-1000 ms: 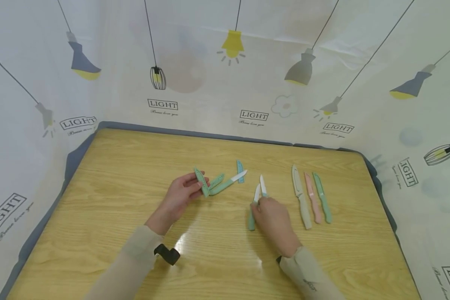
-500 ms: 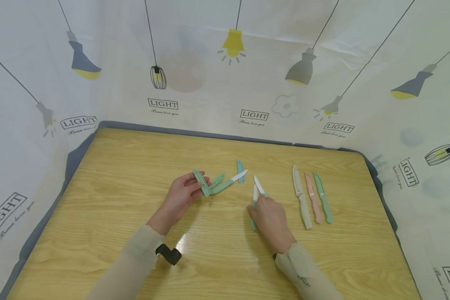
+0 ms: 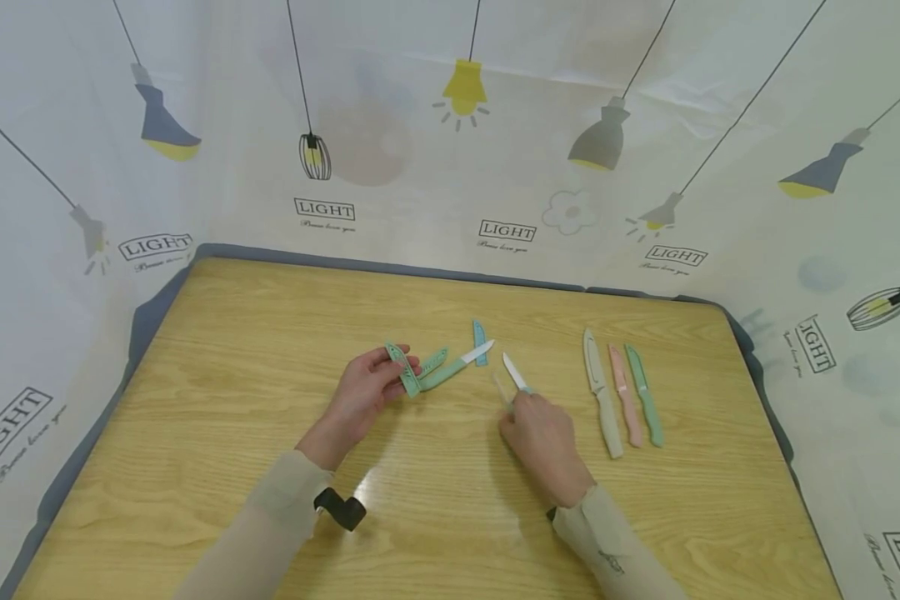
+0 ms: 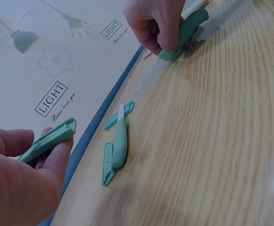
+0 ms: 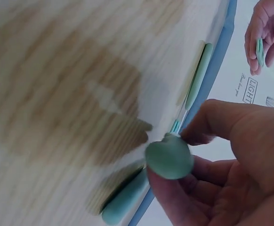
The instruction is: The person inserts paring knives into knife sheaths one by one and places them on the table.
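My left hand (image 3: 362,387) holds a green knife sheath (image 4: 52,139) between thumb and fingers, tilted above the table. My right hand (image 3: 543,437) pinches a green-handled paring knife (image 4: 189,32) by its handle; its pale blade is blurred. In the right wrist view, the butt of that handle faces the camera. Close by, a paring knife with a bluer handle (image 5: 123,200) lies on the table, its white blade pointing away in the head view. Between the hands lie another green paring knife (image 3: 446,375), a second green sheath (image 3: 434,361) and a blue sheath (image 3: 480,342).
To the right, three sheathed knives lie side by side: a beige one (image 3: 603,396), a pink one (image 3: 626,396) and a green one (image 3: 645,396). The wooden table (image 3: 270,317) ends at a printed curtain (image 3: 420,167) at the back and sides.
My right hand has shifted slightly left and taken up the green knife by its handle, which lay on the table before. The bluer knife has turned slightly. My left hand stays nearly still.
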The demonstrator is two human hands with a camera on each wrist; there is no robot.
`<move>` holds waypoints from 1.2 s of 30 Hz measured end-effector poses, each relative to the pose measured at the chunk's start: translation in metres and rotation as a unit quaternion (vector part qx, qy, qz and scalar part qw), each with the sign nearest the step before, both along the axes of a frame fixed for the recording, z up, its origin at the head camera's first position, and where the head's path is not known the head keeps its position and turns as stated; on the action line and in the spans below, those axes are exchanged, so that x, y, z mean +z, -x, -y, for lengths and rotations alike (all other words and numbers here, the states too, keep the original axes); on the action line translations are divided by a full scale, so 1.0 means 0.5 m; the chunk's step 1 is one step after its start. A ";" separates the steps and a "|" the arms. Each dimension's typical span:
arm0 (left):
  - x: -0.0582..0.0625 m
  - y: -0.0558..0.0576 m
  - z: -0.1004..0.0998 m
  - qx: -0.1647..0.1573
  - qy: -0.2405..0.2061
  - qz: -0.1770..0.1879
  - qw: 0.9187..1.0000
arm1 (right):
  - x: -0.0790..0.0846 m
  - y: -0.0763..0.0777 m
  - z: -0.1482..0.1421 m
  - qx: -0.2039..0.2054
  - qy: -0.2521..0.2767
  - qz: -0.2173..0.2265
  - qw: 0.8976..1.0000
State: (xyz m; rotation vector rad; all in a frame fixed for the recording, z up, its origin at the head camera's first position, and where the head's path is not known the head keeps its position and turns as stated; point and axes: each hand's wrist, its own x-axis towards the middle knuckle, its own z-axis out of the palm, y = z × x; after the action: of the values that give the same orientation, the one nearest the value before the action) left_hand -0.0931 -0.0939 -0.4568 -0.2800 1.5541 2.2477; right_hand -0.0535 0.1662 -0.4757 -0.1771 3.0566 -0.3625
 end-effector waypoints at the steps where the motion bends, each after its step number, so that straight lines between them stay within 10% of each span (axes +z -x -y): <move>1: -0.001 0.000 -0.001 0.000 0.000 -0.002 1.000 | 0.002 -0.001 -0.002 -0.006 0.006 0.006 1.000; 23: 0.005 0.008 -0.025 0.046 -0.011 -0.014 0.999 | 0.052 -0.018 -0.035 0.054 0.167 -0.066 0.982; 36: -0.003 0.006 -0.038 0.063 -0.027 -0.013 0.998 | 0.054 -0.032 0.000 0.070 0.242 -0.016 0.968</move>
State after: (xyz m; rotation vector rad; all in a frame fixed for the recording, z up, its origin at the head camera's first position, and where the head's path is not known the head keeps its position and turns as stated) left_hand -0.0962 -0.0749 -0.4581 -0.3428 1.5245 2.3959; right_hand -0.0373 0.1663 -0.4487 -0.4177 2.8989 -1.0970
